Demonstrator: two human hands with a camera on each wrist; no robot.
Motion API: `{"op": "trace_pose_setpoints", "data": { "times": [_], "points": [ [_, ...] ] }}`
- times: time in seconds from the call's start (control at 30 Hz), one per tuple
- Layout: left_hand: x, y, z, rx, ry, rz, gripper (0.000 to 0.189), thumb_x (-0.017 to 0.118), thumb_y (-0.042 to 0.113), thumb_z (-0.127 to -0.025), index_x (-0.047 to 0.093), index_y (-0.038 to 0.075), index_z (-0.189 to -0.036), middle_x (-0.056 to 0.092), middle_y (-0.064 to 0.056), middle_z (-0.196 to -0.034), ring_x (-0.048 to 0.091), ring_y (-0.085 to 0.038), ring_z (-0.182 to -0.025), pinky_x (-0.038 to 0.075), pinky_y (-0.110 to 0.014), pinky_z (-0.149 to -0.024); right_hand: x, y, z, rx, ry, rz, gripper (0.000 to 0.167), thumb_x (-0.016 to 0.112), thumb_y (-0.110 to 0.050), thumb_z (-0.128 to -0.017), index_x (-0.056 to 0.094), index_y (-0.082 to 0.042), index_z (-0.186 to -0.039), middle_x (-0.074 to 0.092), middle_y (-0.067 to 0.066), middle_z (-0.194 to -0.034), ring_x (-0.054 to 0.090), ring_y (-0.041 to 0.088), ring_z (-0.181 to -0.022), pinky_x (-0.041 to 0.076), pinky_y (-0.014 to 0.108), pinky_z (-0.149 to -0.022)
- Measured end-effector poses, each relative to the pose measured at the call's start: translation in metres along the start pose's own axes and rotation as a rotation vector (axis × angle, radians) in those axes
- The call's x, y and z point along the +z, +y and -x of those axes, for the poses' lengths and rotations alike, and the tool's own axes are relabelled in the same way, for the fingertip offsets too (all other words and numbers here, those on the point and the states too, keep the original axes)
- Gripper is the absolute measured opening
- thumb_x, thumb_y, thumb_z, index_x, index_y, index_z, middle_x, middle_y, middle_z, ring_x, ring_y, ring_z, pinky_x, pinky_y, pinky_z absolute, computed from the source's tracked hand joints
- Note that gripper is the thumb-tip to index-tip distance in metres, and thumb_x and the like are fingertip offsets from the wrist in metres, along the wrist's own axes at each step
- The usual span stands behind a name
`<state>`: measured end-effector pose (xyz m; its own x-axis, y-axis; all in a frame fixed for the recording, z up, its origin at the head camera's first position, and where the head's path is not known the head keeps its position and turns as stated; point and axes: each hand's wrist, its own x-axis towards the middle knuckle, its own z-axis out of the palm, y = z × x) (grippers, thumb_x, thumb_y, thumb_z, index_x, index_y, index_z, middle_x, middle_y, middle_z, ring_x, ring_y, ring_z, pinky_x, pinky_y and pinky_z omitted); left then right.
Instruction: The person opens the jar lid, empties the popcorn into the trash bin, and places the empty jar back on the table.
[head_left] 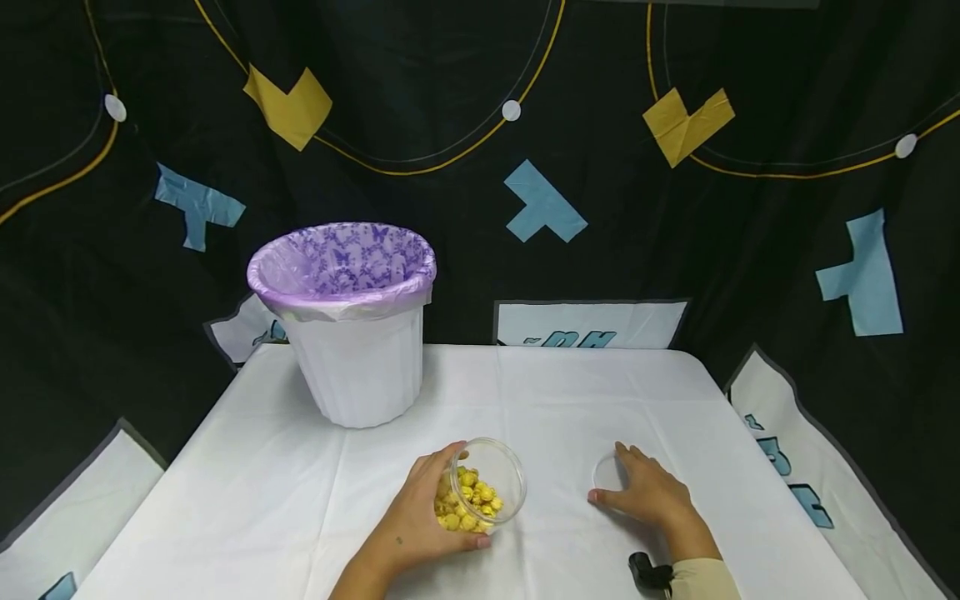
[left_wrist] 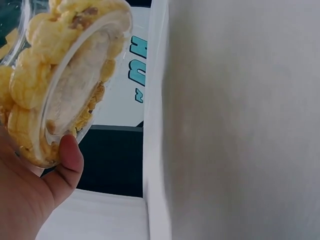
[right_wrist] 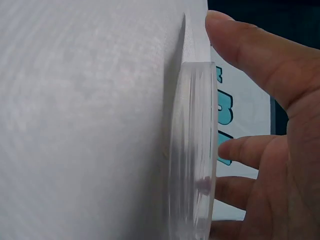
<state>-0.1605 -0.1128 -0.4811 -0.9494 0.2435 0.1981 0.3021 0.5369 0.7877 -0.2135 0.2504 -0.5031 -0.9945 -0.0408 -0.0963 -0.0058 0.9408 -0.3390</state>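
In the head view my left hand grips a clear round plastic jar from its left side, with the mouth uncovered. Yellow popcorn fills part of the jar. The left wrist view shows the thumb against the base of the tilted jar. On the right, my right hand is spread over a clear round lid on the table. From the right wrist, the fingers are at the face of the lid, while the thumb stands apart from its edge.
A white bin lined with a purple patterned bag stands at the back left of the white-covered table. A black curtain hangs behind. A black wrist device sits beside the right sleeve.
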Motion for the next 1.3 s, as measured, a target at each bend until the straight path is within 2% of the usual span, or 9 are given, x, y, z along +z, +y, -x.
{"op": "trace_pose_setpoints", "data": {
  "times": [0.13, 0.3, 0.53, 0.77, 0.9, 1.13, 1.3],
  "points": [
    [-0.005, -0.001, 0.002, -0.009, 0.027, -0.004, 0.116, 0.088, 0.071, -0.048, 0.032, 0.049, -0.147, 0.047, 0.008, -0.141, 0.043, -0.013, -0.128, 0.041, -0.054, -0.105, 0.001, 0.000, 0.000, 0.009, 0.009, 0.005, 0.111, 0.072, -0.073, -0.071, 0.042, 0.000, -0.148, 0.039, 0.031, -0.150, 0.035, 0.066, -0.129, 0.035, 0.078, -0.095],
    [-0.012, -0.002, 0.005, -0.033, 0.052, -0.022, 0.117, 0.087, 0.072, -0.047, 0.031, 0.050, -0.147, 0.046, 0.007, -0.143, 0.042, -0.013, -0.129, 0.040, -0.054, -0.106, 0.002, 0.000, 0.001, 0.003, 0.008, 0.000, 0.109, 0.073, -0.072, -0.071, 0.043, 0.001, -0.148, 0.041, 0.032, -0.149, 0.034, 0.068, -0.128, 0.035, 0.078, -0.095],
    [-0.021, -0.003, 0.010, -0.065, 0.079, -0.039, 0.119, 0.087, 0.074, -0.045, 0.035, 0.047, -0.148, 0.044, 0.009, -0.142, 0.043, -0.013, -0.129, 0.041, -0.054, -0.105, 0.003, 0.001, 0.001, 0.000, 0.001, 0.004, 0.108, 0.071, -0.073, -0.072, 0.045, 0.000, -0.147, 0.041, 0.031, -0.149, 0.033, 0.068, -0.128, 0.034, 0.077, -0.097],
    [-0.029, -0.004, 0.012, -0.053, 0.096, -0.019, 0.117, 0.088, 0.071, -0.047, 0.034, 0.044, -0.148, 0.045, 0.018, -0.144, 0.037, -0.011, -0.133, 0.037, -0.054, -0.108, 0.001, 0.000, 0.003, -0.002, -0.002, -0.002, 0.105, 0.072, -0.070, -0.073, 0.045, 0.000, -0.147, 0.040, 0.032, -0.149, 0.032, 0.068, -0.129, 0.034, 0.077, -0.097],
    [-0.031, -0.004, 0.012, -0.052, 0.104, -0.018, 0.117, 0.089, 0.070, -0.048, 0.034, 0.044, -0.147, 0.044, 0.018, -0.144, 0.037, -0.012, -0.133, 0.038, -0.053, -0.107, -0.001, -0.001, 0.002, -0.008, -0.004, -0.011, 0.105, 0.072, -0.069, -0.075, 0.044, 0.001, -0.147, 0.040, 0.032, -0.149, 0.031, 0.068, -0.129, 0.033, 0.078, -0.097],
    [-0.032, -0.005, 0.015, -0.063, 0.108, -0.017, 0.119, 0.089, 0.068, -0.049, 0.037, 0.034, -0.150, 0.045, 0.013, -0.144, 0.040, -0.015, -0.132, 0.039, -0.054, -0.107, -0.002, 0.000, 0.001, -0.022, -0.023, -0.033, 0.104, 0.071, -0.068, -0.077, 0.042, 0.003, -0.147, 0.038, 0.034, -0.149, 0.033, 0.065, -0.131, 0.034, 0.075, -0.099],
    [-0.031, -0.006, 0.017, -0.064, 0.113, -0.009, 0.120, 0.090, 0.068, -0.049, 0.037, 0.034, -0.150, 0.046, 0.012, -0.144, 0.041, -0.015, -0.132, 0.039, -0.054, -0.107, -0.011, -0.002, -0.001, -0.051, -0.033, -0.090, 0.103, 0.069, -0.065, -0.082, 0.038, 0.007, -0.148, 0.035, 0.037, -0.149, 0.031, 0.062, -0.134, 0.032, 0.071, -0.104]
  ]
}}
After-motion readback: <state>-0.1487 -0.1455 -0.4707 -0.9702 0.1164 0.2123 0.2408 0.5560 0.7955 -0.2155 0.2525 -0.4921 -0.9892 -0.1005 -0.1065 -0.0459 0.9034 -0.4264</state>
